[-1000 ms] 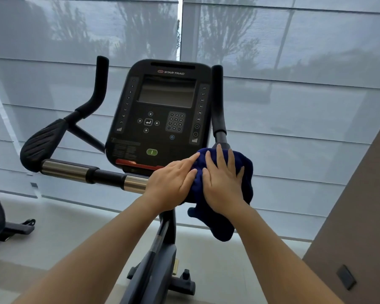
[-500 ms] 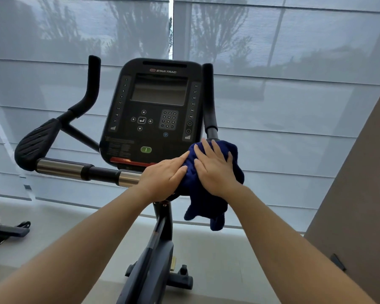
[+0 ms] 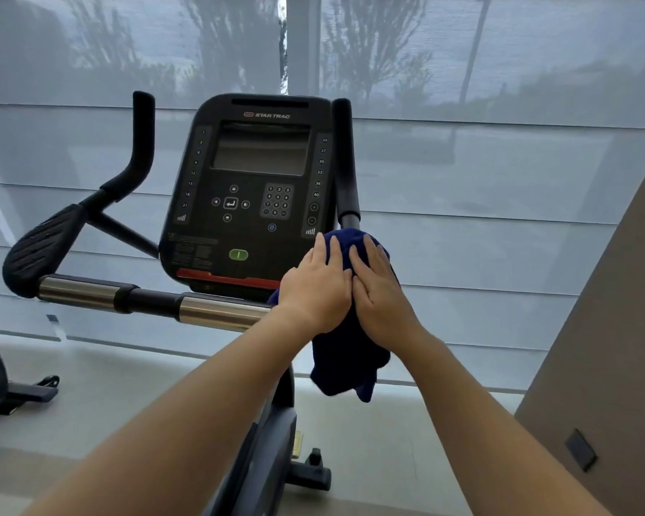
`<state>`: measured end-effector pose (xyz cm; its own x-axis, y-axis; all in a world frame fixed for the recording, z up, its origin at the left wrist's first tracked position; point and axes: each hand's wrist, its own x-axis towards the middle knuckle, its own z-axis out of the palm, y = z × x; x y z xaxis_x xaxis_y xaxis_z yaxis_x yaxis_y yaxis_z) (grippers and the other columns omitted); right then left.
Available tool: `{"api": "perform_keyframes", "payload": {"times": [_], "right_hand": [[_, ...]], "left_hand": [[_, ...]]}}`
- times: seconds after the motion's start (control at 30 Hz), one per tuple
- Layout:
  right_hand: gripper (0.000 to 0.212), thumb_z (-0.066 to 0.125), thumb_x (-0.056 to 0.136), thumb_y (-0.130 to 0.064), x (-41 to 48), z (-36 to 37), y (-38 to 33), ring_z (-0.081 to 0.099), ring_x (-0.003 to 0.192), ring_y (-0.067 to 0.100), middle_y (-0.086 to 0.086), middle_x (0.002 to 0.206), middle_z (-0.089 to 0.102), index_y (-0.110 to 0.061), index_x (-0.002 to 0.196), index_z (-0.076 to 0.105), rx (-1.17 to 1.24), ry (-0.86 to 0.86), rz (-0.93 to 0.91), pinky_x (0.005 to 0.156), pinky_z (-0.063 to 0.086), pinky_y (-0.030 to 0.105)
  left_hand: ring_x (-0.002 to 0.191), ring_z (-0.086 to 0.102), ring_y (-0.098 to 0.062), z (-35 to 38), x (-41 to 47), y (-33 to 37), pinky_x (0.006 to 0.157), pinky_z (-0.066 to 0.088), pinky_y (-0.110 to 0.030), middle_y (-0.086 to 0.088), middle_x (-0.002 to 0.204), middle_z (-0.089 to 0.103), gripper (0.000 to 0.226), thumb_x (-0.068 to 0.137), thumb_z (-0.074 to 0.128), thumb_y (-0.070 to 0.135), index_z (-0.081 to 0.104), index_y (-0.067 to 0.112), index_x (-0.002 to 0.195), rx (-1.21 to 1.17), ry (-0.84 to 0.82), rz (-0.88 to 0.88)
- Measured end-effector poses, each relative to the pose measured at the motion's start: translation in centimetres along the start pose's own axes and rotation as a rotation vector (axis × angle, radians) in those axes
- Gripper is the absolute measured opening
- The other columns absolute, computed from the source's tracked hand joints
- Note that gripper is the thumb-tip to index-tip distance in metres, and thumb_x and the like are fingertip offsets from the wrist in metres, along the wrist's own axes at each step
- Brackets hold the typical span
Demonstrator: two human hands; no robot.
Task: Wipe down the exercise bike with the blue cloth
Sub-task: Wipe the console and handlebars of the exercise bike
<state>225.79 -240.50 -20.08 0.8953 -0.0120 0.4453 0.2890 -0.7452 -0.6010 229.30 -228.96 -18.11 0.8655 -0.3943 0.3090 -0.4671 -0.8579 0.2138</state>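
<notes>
At handlebar (image 3: 345, 162) | left grip (image 3: 315, 292) flat, released, pressing blue cloth (image 3: 347, 366) | right grip (image 3: 380, 296) flat, pressing cloth too

"What's this person wearing, from where you stand?"

"On the arms, bare skin is all that shows. The left forearm (image 3: 187, 400) is uncovered from the wrist right down to the edge of view, and the right forearm (image 3: 477, 400) is the same."

"And the grips?"

"Bare as well. The left grip (image 3: 313, 292) is smooth across the back, with the knuckles showing faintly. The right grip (image 3: 382, 297) has long, slim fingers (image 3: 370, 256) and the nails look cut short."

"Any sleeve further up?"

"Can't tell. The upper arms and shoulders are out of sight, so whatever covers them is hidden from me."
</notes>
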Motion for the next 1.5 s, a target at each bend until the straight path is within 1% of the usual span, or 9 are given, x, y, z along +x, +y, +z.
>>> {"api": "perform_keyframes", "payload": {"times": [0.13,0.27,0.57,0.67,0.8,1.03,1.17,1.3,1.5], "right_hand": [[0.050,0.024,0.100,-0.020,2.5,-0.7,0.1,-0.007,0.144,0.014,0.000,0.158,-0.001,-0.018,0.148,0.012,-0.068,-0.105,-0.010,0.117,-0.001,0.030],[0.049,0.026,0.100,-0.020,1.8,-1.6,-0.1,0.000,0.143,0.015,0.003,0.157,0.004,-0.016,0.147,0.014,-0.103,-0.112,-0.014,0.117,0.003,0.029],[0.043,0.037,0.094,-0.015,-3.1,-2.0,-1.7,0.019,0.134,0.017,0.001,0.148,0.028,-0.015,0.136,0.040,-0.161,-0.053,-0.200,0.111,0.016,0.027],[0.050,0.032,0.096,-0.019,-2.6,-2.2,-0.8,0.001,0.143,0.017,-0.002,0.156,0.010,-0.020,0.146,0.023,-0.192,-0.161,-0.167,0.117,0.008,0.034],[0.053,0.029,0.098,-0.024,0.0,-2.7,0.2,-0.012,0.142,0.014,-0.006,0.157,-0.007,-0.026,0.148,0.011,-0.100,-0.278,-0.067,0.117,0.001,0.038],[0.040,0.047,0.094,-0.020,-2.0,-2.2,0.8,0.027,0.136,0.017,-0.002,0.149,0.031,-0.019,0.135,0.045,-0.017,-0.032,-0.155,0.109,0.023,0.028],[0.037,0.054,0.089,-0.016,-3.5,-2.0,0.5,0.035,0.130,0.016,-0.001,0.142,0.040,-0.017,0.127,0.053,-0.025,0.003,-0.183,0.107,0.027,0.027],[0.038,0.053,0.091,-0.018,-4.8,-0.9,0.1,0.031,0.132,0.014,-0.003,0.144,0.038,-0.017,0.129,0.051,-0.027,0.016,-0.180,0.109,0.026,0.027],[0.041,0.034,0.100,-0.029,-2.2,-1.0,-1.3,0.001,0.143,0.012,-0.009,0.155,0.016,-0.024,0.140,0.038,-0.061,-0.123,-0.115,0.117,0.010,0.037]], "left_hand": [[0.144,0.014,-0.018,-0.6,1.6,-0.4,0.108,0.031,-0.042,-0.002,0.159,0.002,0.058,0.099,0.019,0.038,-0.003,0.018,0.149,-0.065,-0.065,-0.014],[0.133,0.038,-0.027,-0.7,1.7,-0.1,0.101,0.038,-0.045,0.000,0.159,0.007,0.058,0.098,0.020,0.041,0.000,0.021,0.149,-0.045,-0.044,-0.032],[0.108,0.054,-0.028,0.9,-3.7,0.2,0.085,0.045,-0.039,-0.011,0.148,0.036,0.063,0.094,0.017,0.049,0.019,0.014,0.146,0.266,0.205,-0.023],[0.113,0.052,-0.026,0.7,-4.3,-0.5,0.091,0.044,-0.038,-0.012,0.148,0.035,0.076,0.087,0.005,0.060,0.019,0.015,0.147,0.281,0.175,0.025],[0.125,0.044,-0.028,-0.1,-2.4,-0.7,0.098,0.043,-0.043,-0.008,0.155,0.021,0.069,0.093,0.017,0.057,0.003,0.021,0.149,0.134,0.034,-0.029],[0.120,0.046,-0.030,0.1,-4.1,-0.3,0.097,0.039,-0.040,-0.010,0.154,0.024,0.063,0.095,0.020,0.053,0.012,0.021,0.149,0.232,0.095,-0.019],[0.127,0.039,-0.032,0.5,-6.0,-0.6,0.105,0.030,-0.040,-0.015,0.154,0.024,0.059,0.097,0.032,0.045,0.019,0.019,0.148,0.238,0.148,0.062],[0.140,0.021,-0.027,0.8,-7.6,-1.5,0.114,0.018,-0.039,-0.010,0.157,0.014,0.063,0.097,0.037,0.042,0.011,0.017,0.149,0.169,0.113,0.094],[0.128,0.044,-0.025,-1.1,-3.8,-2.8,0.100,0.040,-0.039,-0.002,0.157,0.016,0.064,0.095,0.018,0.054,0.000,0.024,0.149,0.113,-0.043,0.020]]}}
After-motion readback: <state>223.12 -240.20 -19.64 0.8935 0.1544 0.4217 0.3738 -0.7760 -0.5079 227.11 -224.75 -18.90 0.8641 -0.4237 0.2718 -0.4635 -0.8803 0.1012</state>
